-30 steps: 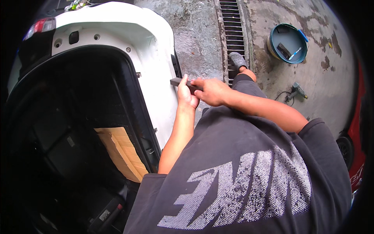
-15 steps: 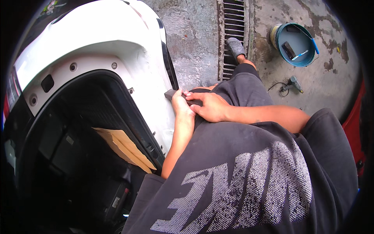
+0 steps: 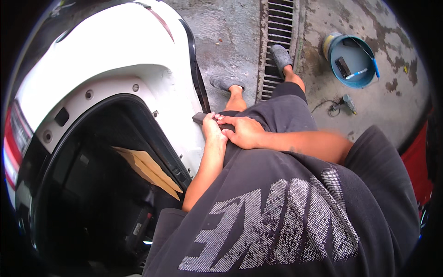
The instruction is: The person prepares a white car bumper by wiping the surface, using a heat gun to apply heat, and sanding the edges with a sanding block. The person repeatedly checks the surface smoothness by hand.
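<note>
A dark grey, bar-shaped block (image 3: 199, 118) lies across my palms at the edge of the white car body. My left hand (image 3: 213, 128) is closed around its middle, fingers curled upward. From the right, my right hand (image 3: 247, 133) grips the block's near end, thumb and fingers pressed on it. The block's far end sticks out to the left, close to the white painted panel (image 3: 183, 99); whether it touches the panel I cannot tell. Part of the block is hidden under my fingers.
On the left gapes the car's open boot (image 3: 87, 184), with brown cardboard (image 3: 147, 171) inside. A blue bucket (image 3: 353, 84) of greyish water holds a dark block and a white-and-blue brush. Near it lies a corded grey tool (image 3: 349, 104). A drain grate (image 3: 279, 23) crosses the concrete.
My view has shifted slightly, and my left foot now shows below the car's edge. Both hands and the block sit a little lower and further left, with the grip unchanged.
</note>
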A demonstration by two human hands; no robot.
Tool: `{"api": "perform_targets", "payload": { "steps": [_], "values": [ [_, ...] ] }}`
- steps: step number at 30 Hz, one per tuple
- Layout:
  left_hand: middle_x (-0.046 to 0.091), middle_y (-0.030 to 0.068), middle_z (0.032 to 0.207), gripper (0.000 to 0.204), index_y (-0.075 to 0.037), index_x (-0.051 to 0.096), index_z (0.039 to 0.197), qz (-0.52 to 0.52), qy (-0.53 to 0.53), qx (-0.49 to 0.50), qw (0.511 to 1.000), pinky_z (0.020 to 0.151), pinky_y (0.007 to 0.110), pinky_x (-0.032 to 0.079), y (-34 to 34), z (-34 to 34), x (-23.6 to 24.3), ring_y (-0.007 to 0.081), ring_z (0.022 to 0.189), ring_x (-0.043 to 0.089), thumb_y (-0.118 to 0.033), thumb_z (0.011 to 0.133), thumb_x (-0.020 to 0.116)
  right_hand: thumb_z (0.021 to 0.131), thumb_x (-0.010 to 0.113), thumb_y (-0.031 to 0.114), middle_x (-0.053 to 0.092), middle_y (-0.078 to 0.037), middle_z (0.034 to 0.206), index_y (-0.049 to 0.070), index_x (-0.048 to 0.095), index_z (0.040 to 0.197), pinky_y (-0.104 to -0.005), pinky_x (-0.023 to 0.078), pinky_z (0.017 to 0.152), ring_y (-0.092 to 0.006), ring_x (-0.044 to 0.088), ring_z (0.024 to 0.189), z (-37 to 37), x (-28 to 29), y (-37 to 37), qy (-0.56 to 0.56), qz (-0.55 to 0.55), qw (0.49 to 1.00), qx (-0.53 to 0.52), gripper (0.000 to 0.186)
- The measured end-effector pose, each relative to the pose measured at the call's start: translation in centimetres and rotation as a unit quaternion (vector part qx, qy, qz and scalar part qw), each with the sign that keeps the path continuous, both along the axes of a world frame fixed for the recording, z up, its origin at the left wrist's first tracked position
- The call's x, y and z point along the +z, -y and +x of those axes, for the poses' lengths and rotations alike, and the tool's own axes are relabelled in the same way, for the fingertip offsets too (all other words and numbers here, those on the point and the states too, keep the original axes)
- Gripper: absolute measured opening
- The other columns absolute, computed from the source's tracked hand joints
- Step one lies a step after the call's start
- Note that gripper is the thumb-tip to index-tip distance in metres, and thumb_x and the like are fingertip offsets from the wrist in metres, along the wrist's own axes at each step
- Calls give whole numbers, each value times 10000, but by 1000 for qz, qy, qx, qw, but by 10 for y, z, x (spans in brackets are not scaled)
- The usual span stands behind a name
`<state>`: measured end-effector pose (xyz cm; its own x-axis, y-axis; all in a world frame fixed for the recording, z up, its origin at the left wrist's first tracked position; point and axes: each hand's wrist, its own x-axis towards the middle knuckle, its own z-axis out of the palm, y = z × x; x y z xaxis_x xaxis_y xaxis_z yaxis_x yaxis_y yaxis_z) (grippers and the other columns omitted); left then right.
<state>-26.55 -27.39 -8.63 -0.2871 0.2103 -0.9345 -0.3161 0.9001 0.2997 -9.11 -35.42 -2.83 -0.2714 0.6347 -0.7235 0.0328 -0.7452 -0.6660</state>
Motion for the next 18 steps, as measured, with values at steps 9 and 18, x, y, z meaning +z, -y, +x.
{"api": "perform_targets", "payload": {
  "steps": [9,18],
  "values": [
    [690,209,1287,462,3,660,1394,226,-379,-694,569,1040,459,531,30,-65,71,356,1224,682,-236,1009,751,987,736,229,552,-278,1586,62,211,1709,-449,468,1186,-427,588,1435,34,-78,71,-34,-43,979,-198,909],
    [34,307,1819,1156,94,82,1721,77,-383,-876,282,1368,532,113,-38,-65,57,415,1706,29,-449,959,761,962,772,278,605,-312,1507,43,404,1640,-473,447,1194,-440,589,1426,35,-102,94,-18,-120,968,-221,807]
  ]
}}
